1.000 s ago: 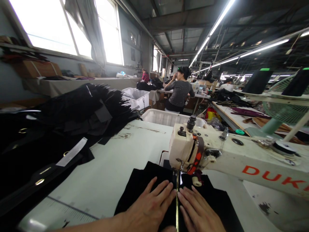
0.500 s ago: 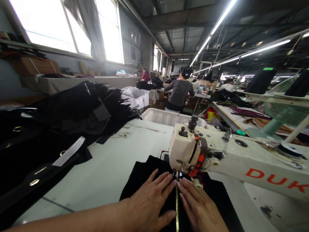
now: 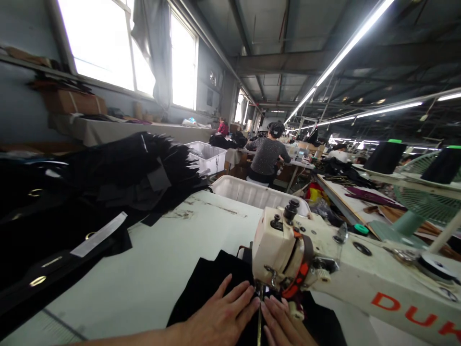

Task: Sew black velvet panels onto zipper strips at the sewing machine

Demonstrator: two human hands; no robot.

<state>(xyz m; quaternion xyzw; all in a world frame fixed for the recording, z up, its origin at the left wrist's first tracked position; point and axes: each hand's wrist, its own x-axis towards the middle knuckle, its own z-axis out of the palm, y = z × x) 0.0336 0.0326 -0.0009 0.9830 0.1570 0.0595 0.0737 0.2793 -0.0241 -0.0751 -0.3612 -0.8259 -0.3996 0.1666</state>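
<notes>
A piece of black fabric (image 3: 202,278) lies under the head of a white sewing machine (image 3: 275,250). Down its middle runs a narrow gold metal zipper (image 3: 259,327), in line with the presser foot (image 3: 260,287). My left hand (image 3: 226,310) rests flat on the fabric left of the zipper, fingers stretched and slightly spread. To the right of it, my right hand (image 3: 283,322) lies flat with its fingers close together. Both sets of fingertips are just in front of the presser foot. The wrists and the near part of the fabric fall below the frame.
A large heap of black fabric pieces (image 3: 118,178) with gold eyelets covers the table's left side. Behind the table stands a white plastic bin (image 3: 248,190). Further back, a co-worker (image 3: 268,154) sits facing away. Thread cones (image 3: 385,157) and a green fan (image 3: 425,192) are at right.
The view has tilted up, so the machine and hands appear lower. The fabric has slid slightly away from me under the machine. Both hands stay flat beside the zipper.
</notes>
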